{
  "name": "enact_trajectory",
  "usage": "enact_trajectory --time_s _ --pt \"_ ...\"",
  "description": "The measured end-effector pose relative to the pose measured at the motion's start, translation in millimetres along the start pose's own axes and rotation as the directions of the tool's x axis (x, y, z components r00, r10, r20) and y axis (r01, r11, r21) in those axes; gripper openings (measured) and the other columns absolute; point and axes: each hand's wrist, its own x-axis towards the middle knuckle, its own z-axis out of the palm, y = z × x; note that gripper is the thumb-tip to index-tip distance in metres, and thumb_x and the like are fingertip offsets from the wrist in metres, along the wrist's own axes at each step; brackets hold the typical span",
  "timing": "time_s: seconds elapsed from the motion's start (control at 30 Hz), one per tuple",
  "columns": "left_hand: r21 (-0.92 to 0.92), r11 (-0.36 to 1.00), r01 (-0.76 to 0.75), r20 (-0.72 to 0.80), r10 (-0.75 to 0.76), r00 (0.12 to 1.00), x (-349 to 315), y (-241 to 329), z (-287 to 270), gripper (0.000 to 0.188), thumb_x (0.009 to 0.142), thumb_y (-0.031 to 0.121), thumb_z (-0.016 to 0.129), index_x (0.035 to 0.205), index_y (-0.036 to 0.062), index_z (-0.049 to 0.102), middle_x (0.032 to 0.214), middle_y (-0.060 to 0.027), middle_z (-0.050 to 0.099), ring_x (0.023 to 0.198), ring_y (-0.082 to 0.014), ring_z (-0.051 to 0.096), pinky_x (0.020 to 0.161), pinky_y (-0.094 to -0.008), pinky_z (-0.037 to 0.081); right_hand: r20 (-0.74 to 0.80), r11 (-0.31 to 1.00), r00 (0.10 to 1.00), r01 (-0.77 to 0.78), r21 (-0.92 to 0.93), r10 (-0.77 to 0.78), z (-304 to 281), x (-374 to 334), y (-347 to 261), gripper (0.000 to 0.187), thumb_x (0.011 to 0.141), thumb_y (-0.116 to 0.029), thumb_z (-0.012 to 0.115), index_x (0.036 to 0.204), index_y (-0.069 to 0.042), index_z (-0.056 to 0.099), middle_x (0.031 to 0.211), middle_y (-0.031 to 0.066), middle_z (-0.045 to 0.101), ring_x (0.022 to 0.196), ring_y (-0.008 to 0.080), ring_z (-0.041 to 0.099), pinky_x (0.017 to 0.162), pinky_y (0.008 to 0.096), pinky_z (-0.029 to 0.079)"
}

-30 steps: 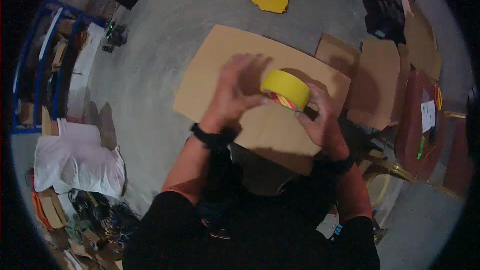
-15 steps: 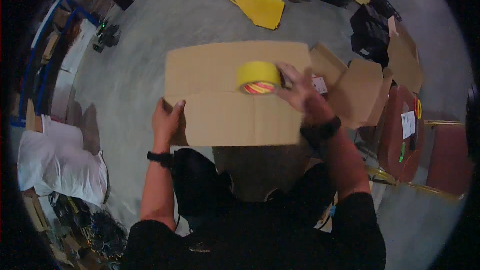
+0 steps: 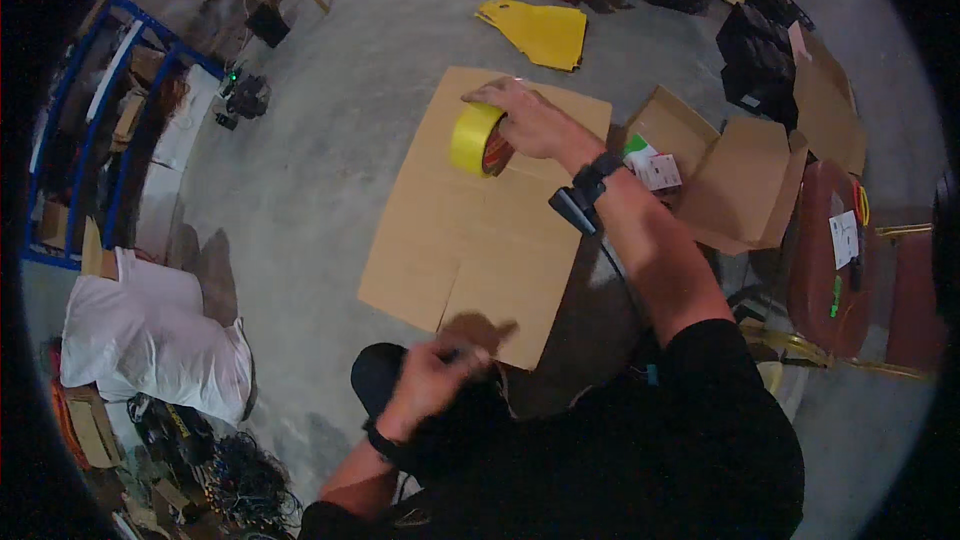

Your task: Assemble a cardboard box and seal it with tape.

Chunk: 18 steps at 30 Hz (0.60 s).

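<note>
illumination was dim; the source lay out of view. the cardboard sheet (image 3: pixel 500 220) was moderately lit, with a soft shadow of the left hand (image 3: pixel 432 382) on its near end. motion blur softened that hand's fingers. over the sheet's far half, the yellow tape roll (image 3: pixel 471 143) reflected a mild sheen. left of the sheet, the white sack (image 3: pixel 160 330) adjoined a soft shadow. nearer than the sheet, the black shirt (image 3: pixel 650 440) lost detail. around the sheet, fisheye distortion and black vignetting increased outward.
</note>
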Motion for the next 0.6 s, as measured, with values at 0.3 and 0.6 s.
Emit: enact_trajectory --time_s 0.3,0.6 --pt "-0.089 0.824 -0.560 -0.379 0.492 0.784 160 79 -22 0.077 0.075 0.008 0.081 0.139 -0.0051 0.041 0.133 -0.0179 0.055 0.123 -0.0274 0.054 0.102 -0.0385 0.045 -0.228 0.938 0.951 -0.263 -0.226 0.211 12 -32 -29 0.054 0.083 0.001 0.051 0.136 -0.009 0.050 0.129 0.0250 0.053 0.121 0.0406 0.052 0.101 0.0413 0.044" --pt "-0.539 0.642 -0.546 -0.260 0.490 0.832 195 89 -15 0.060 0.075 -0.002 0.073 0.130 -0.0093 0.049 0.119 -0.0155 0.062 0.107 -0.0249 0.063 0.091 -0.0367 0.053 -0.291 0.824 0.947 -0.271 -0.498 0.135 65 -131 -19 0.055 0.087 -0.023 0.060 0.134 0.002 0.048 0.144 0.0239 0.042 0.138 0.0400 0.033 0.114 0.0530 0.024"
